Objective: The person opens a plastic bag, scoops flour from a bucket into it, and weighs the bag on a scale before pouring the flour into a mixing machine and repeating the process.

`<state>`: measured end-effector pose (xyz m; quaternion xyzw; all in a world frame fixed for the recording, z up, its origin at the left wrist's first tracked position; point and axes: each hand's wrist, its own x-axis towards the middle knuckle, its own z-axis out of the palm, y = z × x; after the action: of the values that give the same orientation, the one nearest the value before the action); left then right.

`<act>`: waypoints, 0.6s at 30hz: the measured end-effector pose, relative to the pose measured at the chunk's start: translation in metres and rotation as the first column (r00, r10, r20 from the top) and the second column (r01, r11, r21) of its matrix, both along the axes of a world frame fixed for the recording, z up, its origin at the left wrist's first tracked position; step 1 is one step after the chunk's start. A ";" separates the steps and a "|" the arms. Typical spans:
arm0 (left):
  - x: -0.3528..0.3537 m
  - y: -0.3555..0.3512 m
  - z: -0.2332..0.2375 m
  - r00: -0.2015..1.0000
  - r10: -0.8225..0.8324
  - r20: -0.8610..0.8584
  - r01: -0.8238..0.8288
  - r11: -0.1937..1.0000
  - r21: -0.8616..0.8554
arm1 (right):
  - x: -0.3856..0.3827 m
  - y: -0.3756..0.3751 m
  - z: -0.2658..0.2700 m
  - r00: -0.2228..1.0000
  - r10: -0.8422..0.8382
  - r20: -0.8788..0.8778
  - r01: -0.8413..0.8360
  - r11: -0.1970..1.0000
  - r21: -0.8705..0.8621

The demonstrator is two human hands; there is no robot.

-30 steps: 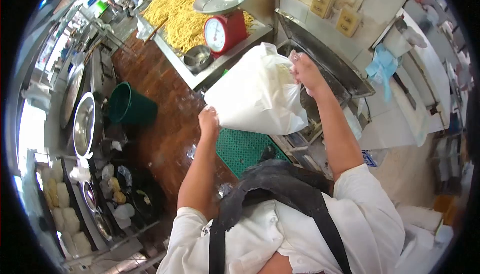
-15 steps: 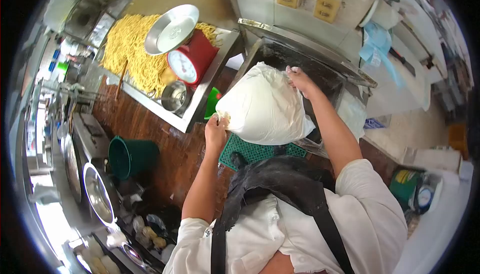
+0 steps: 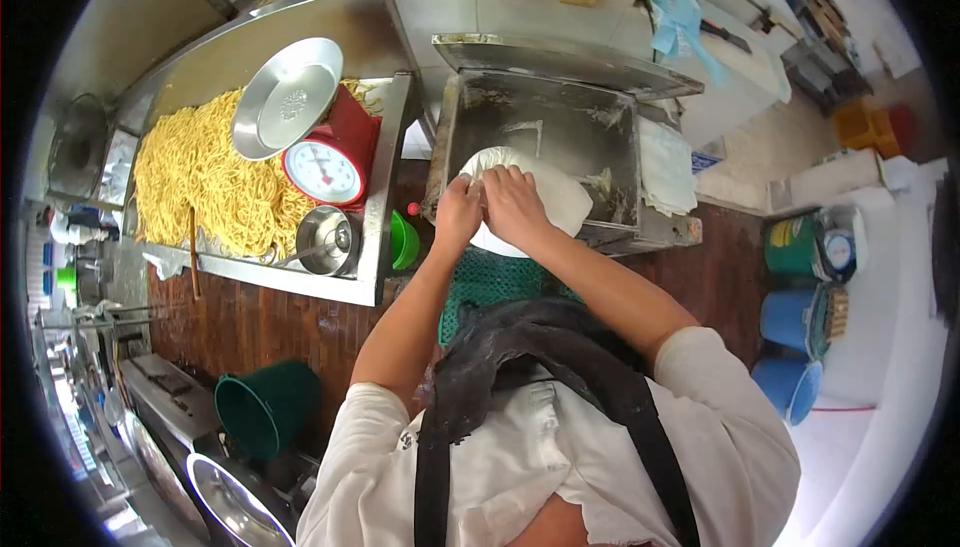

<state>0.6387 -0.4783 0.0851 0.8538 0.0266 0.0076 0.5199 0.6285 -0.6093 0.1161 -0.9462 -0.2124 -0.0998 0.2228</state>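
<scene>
A full white bag (image 3: 556, 195) is in front of me, partly over the near edge of an open steel bin (image 3: 590, 107). My left hand (image 3: 458, 213) is closed at the bag's gathered left end. Right beside it, my right hand (image 3: 515, 209) has its fingers curled over the same part of the bag. The two hands almost touch, and they hide the bag's mouth. What the bag contains cannot be seen.
Left is a steel tray (image 3: 372, 257) of yellow noodles (image 3: 215, 172), with a red scale (image 3: 325, 167) and a metal bowl (image 3: 328, 237). A dark green bucket (image 3: 268, 407) stands on the floor. A white cloth (image 3: 665, 169) lies right of the bin; blue buckets (image 3: 785, 387) stand farther right.
My right hand has left the bag's far side and come beside my left hand at the gathered end. The bag shows a smaller outline. The view has shifted, with the bin more exposed.
</scene>
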 end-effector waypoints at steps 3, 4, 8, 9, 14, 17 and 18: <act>-0.008 0.004 -0.012 0.999 0.036 -0.031 -0.039 0.992 -0.119 | 0.014 -0.006 -0.024 1.000 0.028 -0.010 -0.028 0.997 -0.065; -0.014 0.007 -0.026 0.997 0.071 -0.016 -0.072 0.982 -0.173 | 0.017 -0.006 -0.027 0.998 0.052 -0.034 -0.055 0.995 -0.078; -0.059 0.023 -0.144 0.843 0.191 -0.502 -0.440 0.783 -0.440 | 0.023 -0.019 -0.027 0.997 -0.015 -0.082 0.015 1.000 0.001; -0.068 0.021 -0.161 0.703 0.091 -0.705 -0.531 0.726 -0.436 | 0.029 -0.025 -0.032 0.995 -0.028 -0.094 0.029 1.000 0.008; -0.086 -0.023 -0.165 0.675 -0.238 -0.699 -0.591 0.393 -0.705 | 0.058 -0.053 -0.028 0.953 -0.094 -0.288 0.127 0.987 0.097; -0.084 -0.036 -0.147 0.699 -0.110 -0.706 -0.654 0.301 -0.694 | 0.076 -0.071 -0.034 0.963 -0.068 -0.261 0.132 0.962 0.238; -0.081 -0.038 -0.143 0.733 -0.077 -0.676 -0.621 0.329 -0.711 | 0.082 -0.079 -0.035 0.963 -0.056 -0.264 0.133 0.950 0.284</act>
<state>0.5576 -0.5164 -0.0580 0.3527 0.3436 -0.1857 0.8503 0.7104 -0.6884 0.0810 -0.9157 -0.1190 -0.0201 0.3833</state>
